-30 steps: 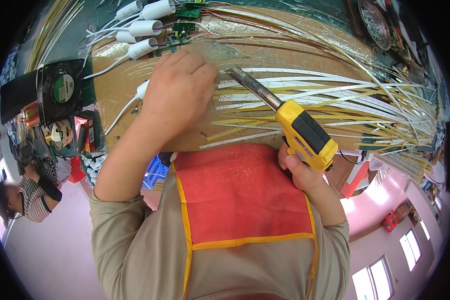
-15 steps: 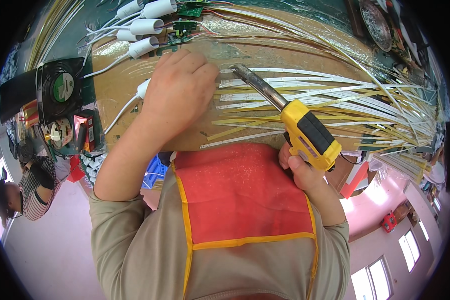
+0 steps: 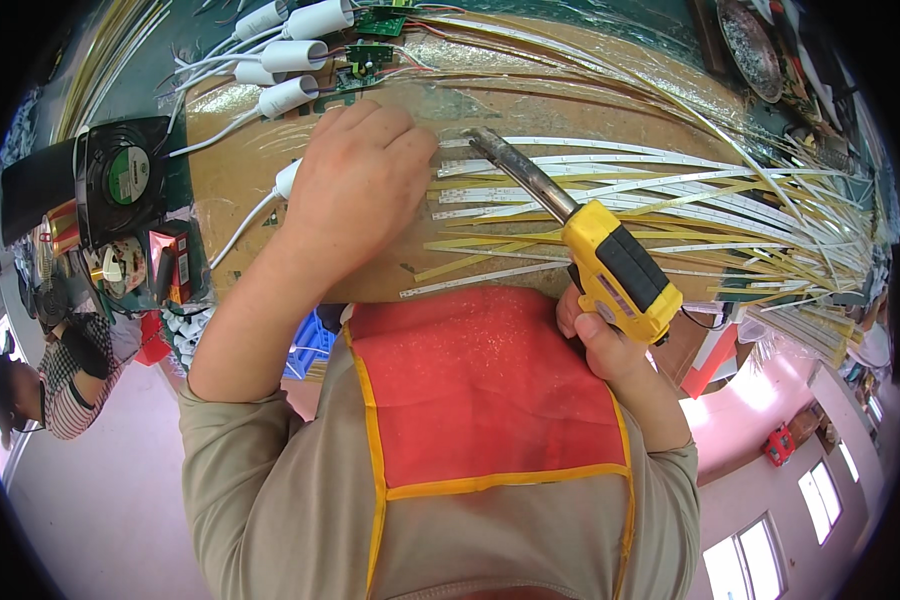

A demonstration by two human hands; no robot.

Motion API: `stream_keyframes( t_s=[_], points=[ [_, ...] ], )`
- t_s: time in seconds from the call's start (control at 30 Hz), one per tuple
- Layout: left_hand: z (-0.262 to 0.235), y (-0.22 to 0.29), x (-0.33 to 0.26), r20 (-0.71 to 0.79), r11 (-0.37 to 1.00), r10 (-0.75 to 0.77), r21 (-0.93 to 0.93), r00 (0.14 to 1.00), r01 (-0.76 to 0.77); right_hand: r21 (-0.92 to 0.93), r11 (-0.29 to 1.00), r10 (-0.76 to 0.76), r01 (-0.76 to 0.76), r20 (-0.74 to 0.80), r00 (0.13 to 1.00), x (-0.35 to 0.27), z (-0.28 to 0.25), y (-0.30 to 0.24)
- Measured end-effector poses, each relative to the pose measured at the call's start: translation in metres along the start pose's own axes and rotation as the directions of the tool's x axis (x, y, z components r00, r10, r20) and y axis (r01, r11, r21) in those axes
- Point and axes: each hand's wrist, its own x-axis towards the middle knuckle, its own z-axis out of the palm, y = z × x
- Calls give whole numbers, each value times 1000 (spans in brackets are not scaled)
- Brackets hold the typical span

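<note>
My left hand is held over the brown work board, back of the hand up and fingers curled. What its fingertips close on is hidden behind the hand. Beside that wrist lies a white plastic cylinder on a white cord, partly covered by the hand. A yellow and black soldering gun is gripped in my right hand. Its long metal barrel slants up and left, the tip a short way right of my left fingers. Under the barrel, white and yellow LED strips fan out across the board.
More white cylinders with cords and green circuit boards lie at the far left. A black fan stands on the left, near a red box. At far right is a metal dish. Another person is off to the left.
</note>
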Motion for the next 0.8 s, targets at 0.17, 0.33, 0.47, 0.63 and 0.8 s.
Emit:
stream_keyframes(
  t_s=[0.17, 0.33, 0.47, 0.63, 0.8],
  points=[
    [0, 0, 0, 1, 1000, -5, 3, 1000, 5, 33, 999, -18, 18, 2, 1000, 0, 1, 1],
    [0, 0, 0, 13, 1000, -14, 6, 1000, 14, 92, 995, -52, 49, 30, 998, 0, 0, -1],
    [-1, 0, 0, 2, 1000, -7, 6, 1000, 7, 123, 988, -95, 91, 27, 995, 1, 0, -5],
    [-1, 0, 0, 8, 1000, -3, 8, 1000, 2, 205, 967, -143, 154, -65, 988, 0, 3, -5],
    [-2, 0, -1, 11, 1000, -12, 5, 1000, 12, 199, 942, -242, 271, -158, 957, 7, -3, -7]
  ],
)
